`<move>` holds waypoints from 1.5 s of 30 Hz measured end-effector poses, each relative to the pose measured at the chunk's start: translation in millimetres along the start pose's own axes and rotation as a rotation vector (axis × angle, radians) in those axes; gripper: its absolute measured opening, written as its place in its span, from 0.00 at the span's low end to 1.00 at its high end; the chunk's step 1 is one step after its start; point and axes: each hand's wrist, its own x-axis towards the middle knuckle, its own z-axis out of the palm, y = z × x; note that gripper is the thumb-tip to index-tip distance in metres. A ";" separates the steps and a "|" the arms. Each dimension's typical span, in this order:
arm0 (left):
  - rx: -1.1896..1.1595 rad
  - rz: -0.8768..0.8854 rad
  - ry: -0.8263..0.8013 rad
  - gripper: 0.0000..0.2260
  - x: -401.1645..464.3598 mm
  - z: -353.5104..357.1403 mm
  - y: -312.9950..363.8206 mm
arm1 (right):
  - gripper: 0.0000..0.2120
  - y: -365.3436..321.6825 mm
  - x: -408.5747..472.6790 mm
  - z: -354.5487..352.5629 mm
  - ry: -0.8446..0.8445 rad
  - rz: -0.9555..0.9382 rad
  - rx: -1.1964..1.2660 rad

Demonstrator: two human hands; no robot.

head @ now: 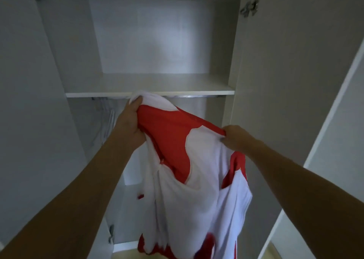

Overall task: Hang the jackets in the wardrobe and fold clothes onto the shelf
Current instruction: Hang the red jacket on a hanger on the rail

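The jacket (197, 170) hangs limp between both hands, below the shelf (149, 92); left hand (131, 121) bunches its collar end, right hand (235, 137) pinches a red edge; it looks soft, light, floppy; best held at the shoulders.

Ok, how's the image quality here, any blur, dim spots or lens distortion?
Head view: dim overall, brightest on the wardrobe's back panel above the shelf; wide-angle bending slants the wardrobe sides; soft focus throughout, the red and white garment smeared at its lower hem; the hinges blurred.
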 end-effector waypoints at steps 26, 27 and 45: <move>0.946 -0.551 0.028 0.17 215.4 -194.7 -83.7 | 0.17 -178.2 277.1 102.2 -0.191 0.275 1.147; 0.995 -0.565 0.046 0.17 224.4 -203.2 -81.8 | 0.16 -186.8 283.7 107.9 -0.198 0.283 1.179; 2.264 -0.166 0.405 0.06 445.7 -285.8 -29.3 | 0.10 -263.4 353.9 178.2 -0.074 -0.044 0.654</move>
